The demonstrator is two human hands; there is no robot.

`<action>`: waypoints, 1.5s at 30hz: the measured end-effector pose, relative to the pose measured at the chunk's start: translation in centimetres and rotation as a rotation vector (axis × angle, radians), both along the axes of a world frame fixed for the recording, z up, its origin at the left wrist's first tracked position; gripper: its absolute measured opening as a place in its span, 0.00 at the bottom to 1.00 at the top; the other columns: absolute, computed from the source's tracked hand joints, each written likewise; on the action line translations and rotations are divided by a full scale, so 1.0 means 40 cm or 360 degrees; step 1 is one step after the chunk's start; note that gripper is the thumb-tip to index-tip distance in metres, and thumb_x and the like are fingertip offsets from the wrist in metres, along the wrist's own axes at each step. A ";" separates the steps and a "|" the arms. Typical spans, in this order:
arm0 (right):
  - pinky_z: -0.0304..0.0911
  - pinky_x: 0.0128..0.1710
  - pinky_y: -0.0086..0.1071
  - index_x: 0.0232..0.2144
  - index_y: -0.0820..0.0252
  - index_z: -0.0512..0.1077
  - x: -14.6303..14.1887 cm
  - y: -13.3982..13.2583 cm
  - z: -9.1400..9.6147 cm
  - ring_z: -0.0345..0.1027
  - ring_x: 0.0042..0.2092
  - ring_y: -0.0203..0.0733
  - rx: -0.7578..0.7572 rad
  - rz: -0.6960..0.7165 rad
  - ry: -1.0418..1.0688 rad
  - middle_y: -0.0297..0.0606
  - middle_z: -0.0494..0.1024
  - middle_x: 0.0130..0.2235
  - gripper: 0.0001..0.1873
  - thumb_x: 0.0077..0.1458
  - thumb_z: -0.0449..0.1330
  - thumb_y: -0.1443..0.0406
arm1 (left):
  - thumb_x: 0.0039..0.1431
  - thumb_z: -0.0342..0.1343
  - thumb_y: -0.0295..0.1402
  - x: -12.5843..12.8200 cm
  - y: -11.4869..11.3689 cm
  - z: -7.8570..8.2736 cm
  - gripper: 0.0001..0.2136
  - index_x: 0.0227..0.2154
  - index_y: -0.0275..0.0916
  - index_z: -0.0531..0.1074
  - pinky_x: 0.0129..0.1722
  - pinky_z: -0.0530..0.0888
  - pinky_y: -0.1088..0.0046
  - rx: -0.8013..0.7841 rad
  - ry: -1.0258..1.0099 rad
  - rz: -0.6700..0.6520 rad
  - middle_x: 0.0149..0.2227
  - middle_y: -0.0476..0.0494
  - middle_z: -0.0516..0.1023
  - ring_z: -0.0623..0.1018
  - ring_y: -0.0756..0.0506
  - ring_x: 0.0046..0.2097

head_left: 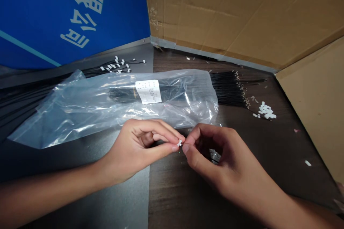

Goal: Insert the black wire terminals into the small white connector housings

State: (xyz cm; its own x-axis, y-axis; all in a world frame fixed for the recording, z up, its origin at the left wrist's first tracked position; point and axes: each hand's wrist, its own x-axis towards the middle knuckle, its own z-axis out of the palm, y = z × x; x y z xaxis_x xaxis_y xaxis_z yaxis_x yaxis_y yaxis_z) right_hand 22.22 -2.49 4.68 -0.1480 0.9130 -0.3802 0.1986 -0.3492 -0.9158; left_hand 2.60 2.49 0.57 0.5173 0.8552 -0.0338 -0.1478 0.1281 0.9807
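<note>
My left hand (pixel 150 139) pinches a small white connector housing (pixel 179 143) between thumb and fingertips, at the middle near the front of the bag. Right beside it, the thumb and index finger of my right hand (pixel 212 150) are pressed together at the housing's right side. What those fingertips hold is too small to make out. Behind both hands lies a clear plastic bag (pixel 104 111) with a white label (pixel 148 92). A bundle of black wires (pixel 225 87) sticks out of its right end, with bare metal-tipped ends.
Loose white housings (pixel 266 110) are piled right of the wire ends, and a single white piece (pixel 307 163) lies farther right. Black wires with white connectors (pixel 115 65) lie at back left. A blue printed panel (pixel 113 14) and cardboard walls (pixel 215 14) border the table.
</note>
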 end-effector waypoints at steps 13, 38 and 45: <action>0.62 0.27 0.22 0.28 0.60 0.75 0.003 -0.004 0.003 0.66 0.28 0.32 0.0009 0.0027 -0.0030 0.28 0.73 0.25 0.05 0.55 0.66 0.71 | 0.54 0.68 0.14 0.000 0.000 -0.001 0.10 0.30 0.35 0.86 0.42 0.85 0.81 0.0005 0.0007 -0.0005 0.35 0.42 0.89 0.88 0.49 0.38; 0.61 0.26 0.23 0.29 0.60 0.74 0.004 -0.008 0.001 0.66 0.28 0.32 0.0029 0.0068 -0.0119 0.29 0.74 0.25 0.05 0.57 0.64 0.69 | 0.56 0.68 0.16 0.004 -0.001 0.004 0.09 0.30 0.37 0.87 0.41 0.85 0.82 0.0136 0.0094 0.0006 0.35 0.44 0.89 0.88 0.49 0.37; 0.58 0.25 0.24 0.27 0.60 0.73 0.007 -0.009 -0.005 0.63 0.26 0.31 -0.0060 0.0061 -0.0155 0.29 0.72 0.24 0.05 0.54 0.65 0.68 | 0.57 0.68 0.16 -0.001 -0.015 0.010 0.11 0.32 0.39 0.88 0.41 0.83 0.85 0.0632 0.0322 0.0075 0.36 0.46 0.90 0.88 0.51 0.37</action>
State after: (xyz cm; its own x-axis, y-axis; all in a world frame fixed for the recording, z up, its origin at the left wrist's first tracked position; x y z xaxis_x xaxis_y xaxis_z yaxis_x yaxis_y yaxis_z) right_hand 22.48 -2.87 4.49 -0.1435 0.8921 -0.4285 0.2998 -0.3735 -0.8779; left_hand 2.55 1.87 0.96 0.4940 0.8448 0.2055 0.0555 -0.2665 0.9622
